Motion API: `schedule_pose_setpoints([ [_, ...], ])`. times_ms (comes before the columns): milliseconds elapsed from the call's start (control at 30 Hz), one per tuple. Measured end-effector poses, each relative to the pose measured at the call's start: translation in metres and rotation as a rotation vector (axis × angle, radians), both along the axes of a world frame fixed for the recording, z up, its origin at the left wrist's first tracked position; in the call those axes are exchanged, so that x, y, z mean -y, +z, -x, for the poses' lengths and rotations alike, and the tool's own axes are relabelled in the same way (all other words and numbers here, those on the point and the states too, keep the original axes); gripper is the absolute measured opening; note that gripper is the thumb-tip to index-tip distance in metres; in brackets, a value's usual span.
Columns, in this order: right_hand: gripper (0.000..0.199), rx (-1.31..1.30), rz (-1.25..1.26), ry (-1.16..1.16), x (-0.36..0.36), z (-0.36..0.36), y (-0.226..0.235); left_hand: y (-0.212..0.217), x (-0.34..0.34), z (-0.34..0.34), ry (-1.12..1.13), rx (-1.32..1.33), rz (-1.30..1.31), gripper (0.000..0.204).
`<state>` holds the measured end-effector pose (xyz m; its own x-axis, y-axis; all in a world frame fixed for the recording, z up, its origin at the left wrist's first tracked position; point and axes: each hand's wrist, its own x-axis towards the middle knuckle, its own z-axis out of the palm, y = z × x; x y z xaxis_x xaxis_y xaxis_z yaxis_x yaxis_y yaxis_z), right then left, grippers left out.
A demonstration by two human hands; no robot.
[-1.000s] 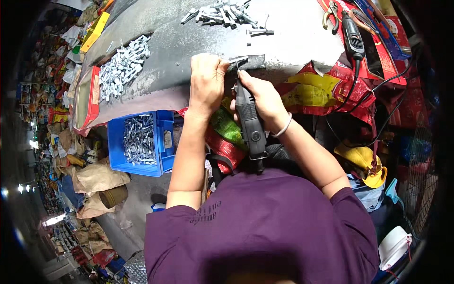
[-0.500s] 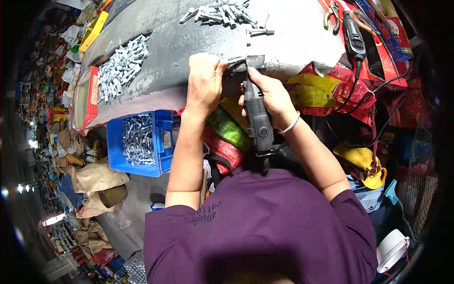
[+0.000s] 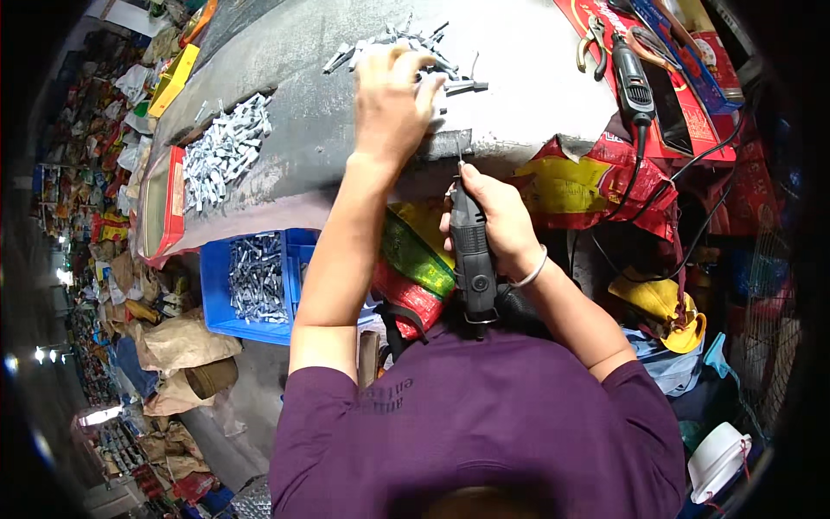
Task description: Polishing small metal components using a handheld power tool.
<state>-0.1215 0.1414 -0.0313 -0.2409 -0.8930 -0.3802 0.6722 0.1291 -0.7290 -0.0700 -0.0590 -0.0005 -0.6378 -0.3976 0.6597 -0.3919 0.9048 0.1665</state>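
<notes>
My right hand (image 3: 499,216) is wrapped around a black rotary tool (image 3: 472,246), held upright near the table's front edge with its thin bit pointing away from me. My left hand (image 3: 391,99) is stretched over the table at the near side of a pile of small grey metal pieces (image 3: 425,50). Its fingers are apart, with the thumb off to the right; the fingertips partly cover the pile. A few loose pieces (image 3: 467,86) lie just right of that hand. A dark flat block (image 3: 445,145) sits at the table edge beyond the tool's bit.
At the left is a larger heap of pale metal pieces (image 3: 226,149) beside a red-rimmed box (image 3: 171,203). A blue bin (image 3: 226,322) of similar pieces stands below. A second rotary tool (image 3: 634,82), pliers (image 3: 595,45) and cables lie at the right.
My left hand has left the tool's tip at the table edge and moved away from me to the pile. The rotary tool has stayed in my right hand, slightly lower in view.
</notes>
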Motion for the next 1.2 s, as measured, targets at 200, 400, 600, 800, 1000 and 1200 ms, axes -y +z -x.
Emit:
schedule_pose_setpoints([
  [200, 0.044, 0.007, -0.038, -0.064, -0.010, 0.006, 0.004, -0.009, 0.012, 0.046, -0.104, 0.186, 0.054, 0.025],
  [400, 0.045, 0.032, -0.008, -0.103, -0.015, 0.011, 0.002, 0.015, 0.037, -0.028, 0.036, -0.093, -0.278, 0.014],
  [600, 0.044, -0.036, -0.014, -0.006, -0.001, 0.001, 0.000, -0.018, -0.046, -0.061, -0.072, -0.410, -0.476, 0.008],
  [800, 0.043, -0.046, 0.006, 0.065, 0.019, -0.010, -0.002, -0.035, -0.052, -0.067, -0.050, -0.435, -0.402, 0.005],
  [1000, 0.043, -0.021, -0.010, 0.064, 0.033, -0.020, 0.003, -0.037, -0.055, -0.068, -0.014, -0.390, -0.468, 0.005],
  [1200, 0.044, -0.015, -0.031, 0.055, 0.035, -0.018, -0.003, -0.035, -0.055, -0.066, -0.024, -0.395, -0.406, 0.005],
])
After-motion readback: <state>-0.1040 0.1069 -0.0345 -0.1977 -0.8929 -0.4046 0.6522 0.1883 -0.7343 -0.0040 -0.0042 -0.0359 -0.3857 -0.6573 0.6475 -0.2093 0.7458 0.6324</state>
